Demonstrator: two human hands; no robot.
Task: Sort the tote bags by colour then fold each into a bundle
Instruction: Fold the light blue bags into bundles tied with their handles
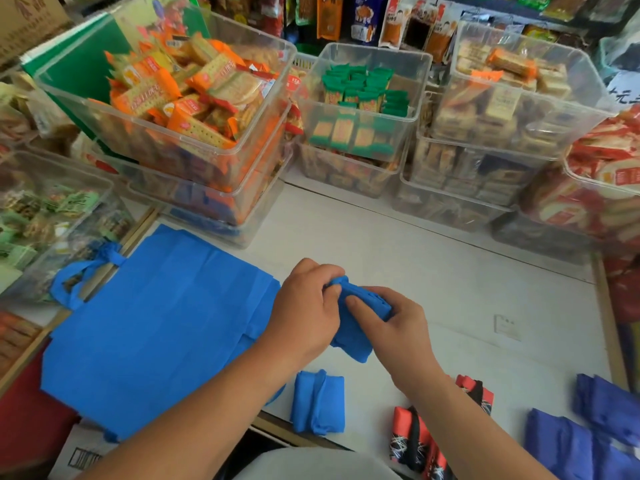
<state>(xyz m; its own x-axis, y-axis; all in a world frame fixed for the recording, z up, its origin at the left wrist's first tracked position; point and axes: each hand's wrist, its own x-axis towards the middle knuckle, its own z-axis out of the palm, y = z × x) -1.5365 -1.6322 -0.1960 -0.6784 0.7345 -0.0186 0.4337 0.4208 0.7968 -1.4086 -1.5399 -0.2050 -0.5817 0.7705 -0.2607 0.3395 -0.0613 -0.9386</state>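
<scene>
A rolled light-blue tote bag (353,327) is held just above the white counter (450,292), gripped by both hands. My left hand (304,306) clasps its left end and my right hand (391,323) pinches its right side. To the left, a stack of flat light-blue tote bags (156,323) lies with handles (83,271) hanging over the counter edge. A finished light-blue bundle (318,403) rests near the front edge. Red-and-black folded bundles (415,438) lie to its right, and dark-blue tote bags (588,431) sit at the far right.
Clear plastic bins of snack packets (194,109) (363,109) (502,109) line the back of the counter. More bins (45,216) stand at the left and red packets (606,181) at the right. A small white label (507,327) lies on the counter.
</scene>
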